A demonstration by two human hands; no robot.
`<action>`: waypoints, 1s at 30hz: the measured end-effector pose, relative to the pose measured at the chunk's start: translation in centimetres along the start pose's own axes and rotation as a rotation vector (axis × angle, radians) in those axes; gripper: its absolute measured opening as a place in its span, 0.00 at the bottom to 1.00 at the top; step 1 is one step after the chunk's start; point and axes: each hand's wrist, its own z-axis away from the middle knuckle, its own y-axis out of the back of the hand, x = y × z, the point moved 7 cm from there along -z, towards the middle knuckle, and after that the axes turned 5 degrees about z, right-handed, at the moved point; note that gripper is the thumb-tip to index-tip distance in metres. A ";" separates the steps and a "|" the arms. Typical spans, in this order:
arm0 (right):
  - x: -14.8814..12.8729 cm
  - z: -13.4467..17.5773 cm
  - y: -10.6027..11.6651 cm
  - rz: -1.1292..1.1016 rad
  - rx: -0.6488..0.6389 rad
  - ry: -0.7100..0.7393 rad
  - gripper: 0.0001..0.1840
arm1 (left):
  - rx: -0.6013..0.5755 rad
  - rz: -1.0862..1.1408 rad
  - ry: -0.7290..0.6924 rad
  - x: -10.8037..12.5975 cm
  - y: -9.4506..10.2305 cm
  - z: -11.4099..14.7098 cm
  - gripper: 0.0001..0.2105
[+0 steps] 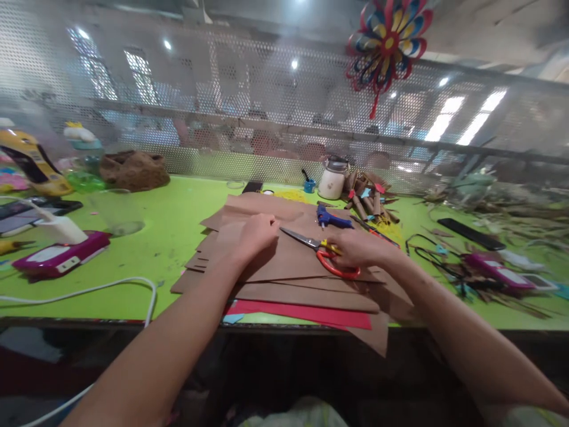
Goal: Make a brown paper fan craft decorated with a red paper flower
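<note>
My right hand (pixel 355 248) grips a pair of scissors (pixel 306 240) with red-orange handles and some yellow on them. Its blades look nearly together and point left, toward my left hand (pixel 260 237). That hand rests over a stack of brown paper sheets (pixel 288 261), its fingers curled in; anything pinched between them is hidden. Slits show along the stack's left edge. Under the near side of the sheets, red paper (pixel 302 313) sticks out. Just beyond my right hand, a blue glue gun (pixel 333 219) lies on the paper.
On the green table (pixel 146 249) at left are a purple power strip (pixel 66 256), a white cable and a clear cup (pixel 118 213). Behind stand a white jug (pixel 332 178) and rolled brown pieces (pixel 371 198). A black phone (pixel 471 233) and dry strips lie right.
</note>
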 end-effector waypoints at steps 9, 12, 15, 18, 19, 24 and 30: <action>1.9 -0.3 -2.3 -0.243 0.132 -0.019 0.24 | -0.087 -0.045 0.066 -1.3 -1.1 -0.2 0.13; 3.4 -0.4 -2.7 -0.313 0.192 -0.079 0.26 | -0.119 -0.056 0.049 -1.1 -1.3 -0.2 0.13; 4.7 -0.5 -2.7 -0.382 0.241 -0.140 0.27 | -0.147 -0.068 0.020 -0.7 -1.2 -0.3 0.15; 5.7 -0.3 -2.2 -0.422 0.305 -0.167 0.24 | -0.185 -0.096 -0.055 0.2 -1.2 -0.1 0.16; 6.1 -0.2 -1.9 -0.434 0.330 -0.180 0.24 | -0.192 -0.104 -0.110 0.8 -1.2 0.0 0.15; 9.0 1.0 -1.1 -0.537 0.441 -0.325 0.24 | -0.286 -0.051 -0.390 3.7 -1.8 1.2 0.17; 11.3 1.7 -0.9 -0.897 0.580 -0.399 0.26 | -0.408 -0.026 -0.476 4.8 -2.8 2.1 0.23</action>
